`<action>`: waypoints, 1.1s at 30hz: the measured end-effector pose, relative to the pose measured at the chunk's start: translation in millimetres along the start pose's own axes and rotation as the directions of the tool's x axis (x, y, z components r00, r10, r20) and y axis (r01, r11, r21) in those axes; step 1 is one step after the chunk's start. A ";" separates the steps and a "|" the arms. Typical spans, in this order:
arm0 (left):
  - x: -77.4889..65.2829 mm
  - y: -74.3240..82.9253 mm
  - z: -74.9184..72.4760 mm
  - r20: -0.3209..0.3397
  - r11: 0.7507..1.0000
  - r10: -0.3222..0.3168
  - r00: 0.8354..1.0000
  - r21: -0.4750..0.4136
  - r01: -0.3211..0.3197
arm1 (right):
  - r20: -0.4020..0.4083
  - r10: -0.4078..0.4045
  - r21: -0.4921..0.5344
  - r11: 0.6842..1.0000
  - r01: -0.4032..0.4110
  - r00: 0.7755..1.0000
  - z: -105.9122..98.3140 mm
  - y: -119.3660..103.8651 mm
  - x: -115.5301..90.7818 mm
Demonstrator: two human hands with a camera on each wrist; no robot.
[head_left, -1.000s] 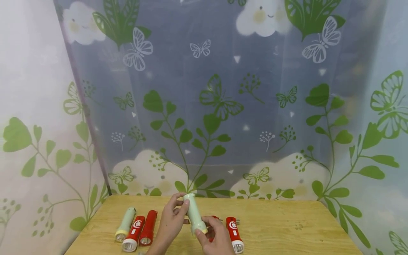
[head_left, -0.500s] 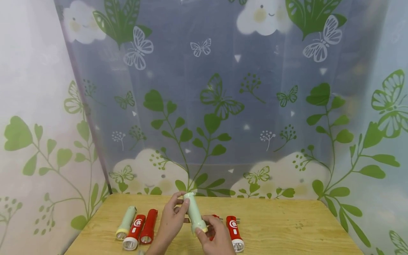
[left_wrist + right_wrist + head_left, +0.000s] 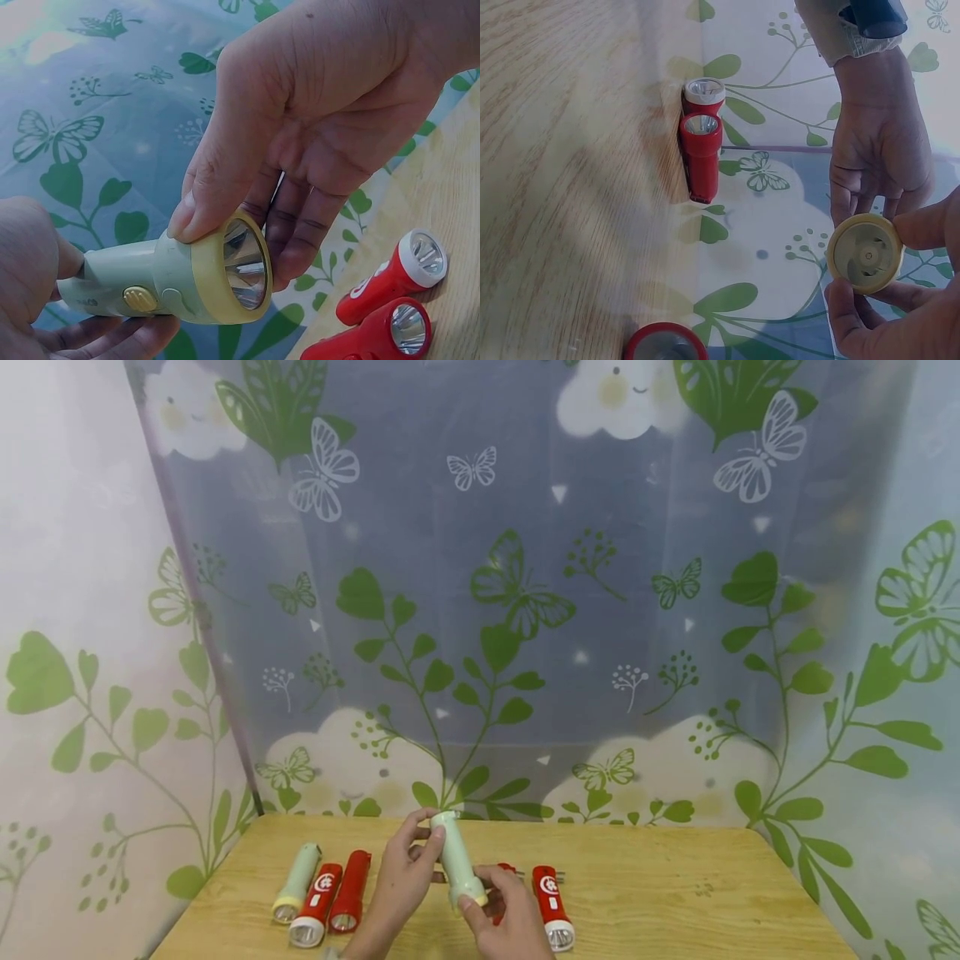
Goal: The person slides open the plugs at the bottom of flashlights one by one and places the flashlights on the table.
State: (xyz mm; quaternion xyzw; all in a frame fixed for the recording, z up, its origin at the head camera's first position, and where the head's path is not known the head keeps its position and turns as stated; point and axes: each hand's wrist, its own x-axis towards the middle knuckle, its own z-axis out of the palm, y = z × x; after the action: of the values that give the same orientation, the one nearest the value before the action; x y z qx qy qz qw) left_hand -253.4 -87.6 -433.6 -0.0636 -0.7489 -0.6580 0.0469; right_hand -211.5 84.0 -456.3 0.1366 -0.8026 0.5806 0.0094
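My left hand (image 3: pixel 403 872) and right hand (image 3: pixel 516 914) hold a pale green flashlight (image 3: pixel 456 856) between them above the table. Fingers and thumb of the left hand grip its tail end, which points up and away. The right hand pinches the yellow-rimmed head between thumb and fingers. In the left wrist view the flashlight's yellow slide switch (image 3: pixel 140 298) shows on its side, and the lens and reflector face right. The yellow head (image 3: pixel 865 253) appears face-on in the right wrist view, the lens unlit.
Left on the wooden table (image 3: pixel 660 893) lie a green flashlight (image 3: pixel 297 881), a white-rimmed red one (image 3: pixel 317 902) and a plain red one (image 3: pixel 351 889). Right of the hands lies another white-rimmed red flashlight (image 3: pixel 551 906), prongs exposed. A red flashlight (image 3: pixel 506 868) is mostly hidden behind the right hand.
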 end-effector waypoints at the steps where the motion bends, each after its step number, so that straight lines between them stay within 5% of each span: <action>1: 0.0 -0.1 -0.1 -0.001 1.000 0.001 1.000 -0.001 -0.001 | 0.000 -0.001 0.000 1.000 0.001 1.000 0.1 -0.1 0.1; 33: 2.0 -1.9 -4.5 -0.015 1.000 -0.013 1.000 -0.022 0.012 | 0.018 -0.018 0.001 1.000 0.018 1.000 3.0 -3.6 2.7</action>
State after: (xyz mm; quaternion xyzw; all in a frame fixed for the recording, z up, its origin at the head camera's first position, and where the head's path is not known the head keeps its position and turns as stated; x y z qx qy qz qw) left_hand -255.7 -92.2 -434.6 -0.0543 -0.7417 -0.6668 0.0479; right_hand -212.9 79.6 -453.5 0.1488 -0.8012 0.5796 0.0074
